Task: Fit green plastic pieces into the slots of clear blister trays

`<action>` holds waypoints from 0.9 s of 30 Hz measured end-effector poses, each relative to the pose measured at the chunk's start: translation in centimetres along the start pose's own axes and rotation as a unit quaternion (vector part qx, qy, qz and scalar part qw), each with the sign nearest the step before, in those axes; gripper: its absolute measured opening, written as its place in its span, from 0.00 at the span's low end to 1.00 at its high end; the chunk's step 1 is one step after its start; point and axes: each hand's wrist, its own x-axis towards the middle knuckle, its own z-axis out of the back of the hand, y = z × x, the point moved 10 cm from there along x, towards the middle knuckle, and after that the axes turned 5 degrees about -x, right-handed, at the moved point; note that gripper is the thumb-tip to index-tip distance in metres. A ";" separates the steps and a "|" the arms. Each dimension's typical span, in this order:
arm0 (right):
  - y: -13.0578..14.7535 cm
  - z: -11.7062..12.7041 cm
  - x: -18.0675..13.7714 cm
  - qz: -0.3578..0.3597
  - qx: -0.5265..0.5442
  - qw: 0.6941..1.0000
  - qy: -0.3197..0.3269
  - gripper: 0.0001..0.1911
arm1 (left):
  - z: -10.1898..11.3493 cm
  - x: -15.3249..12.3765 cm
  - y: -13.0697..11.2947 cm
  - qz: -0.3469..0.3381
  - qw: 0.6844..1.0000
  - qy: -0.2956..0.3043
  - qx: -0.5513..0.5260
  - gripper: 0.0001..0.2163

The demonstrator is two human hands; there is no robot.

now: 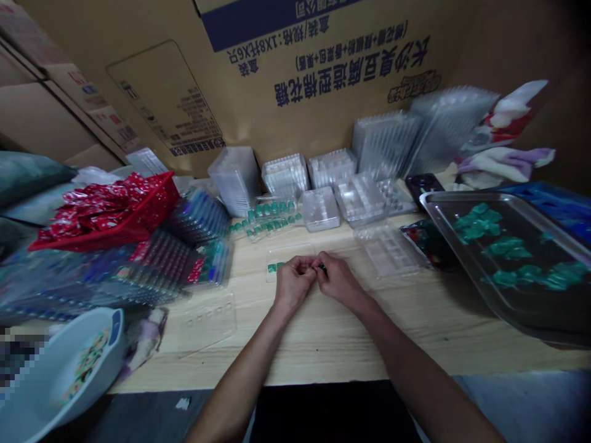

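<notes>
My left hand (295,282) and my right hand (335,278) meet above the middle of the wooden table, fingertips pinched together. Whatever lies between them is too small and too hidden to name; a dark speck shows at the right fingertips. Just beyond and left of my left hand lies a clear plastic tray (272,253), partly covered by that hand, with small green pieces (272,267) in it. Farther back, more green pieces (272,209) sit in clear trays. On the right, green crinkled film bundles (508,248) rest in a metal tray (462,271).
Stacks of clear plastic trays (284,172) line the back, before a large cardboard box (258,92). At left, a red basket (133,224) of red packets stands on filled packs, with a pale basin (50,381) below. A clear lid (210,317) lies front left.
</notes>
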 end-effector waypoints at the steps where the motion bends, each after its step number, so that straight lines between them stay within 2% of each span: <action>1: 0.2 0.0 -0.1 0.002 -0.027 1.000 -0.003 0.12 | 0.0 0.0 -0.1 -0.013 1.000 -0.001 0.028 0.10; 5: 0.3 0.2 -0.3 -0.007 -0.069 0.997 -0.017 0.09 | -0.4 -0.1 -0.6 -0.041 0.996 0.012 0.083 0.13; 10: -0.5 0.7 0.1 -0.021 -0.045 0.998 -0.035 0.08 | -0.4 0.0 -0.6 -0.016 0.999 0.019 0.029 0.12; 15: -0.4 0.4 0.1 -0.006 0.005 1.000 -0.013 0.09 | 0.0 0.4 0.1 0.001 1.000 0.022 -0.021 0.15; 20: 0.0 0.1 -0.2 0.010 -0.019 1.000 0.005 0.09 | 0.5 0.8 0.0 -0.039 0.999 0.013 0.036 0.14; 24: -0.3 -0.2 0.1 0.013 0.009 0.999 0.032 0.06 | 0.3 0.8 -0.1 -0.054 0.995 0.031 0.072 0.14; 27: -0.2 -0.2 0.0 0.016 -0.004 0.999 0.029 0.06 | 0.1 0.6 -0.3 -0.052 0.995 0.047 0.070 0.14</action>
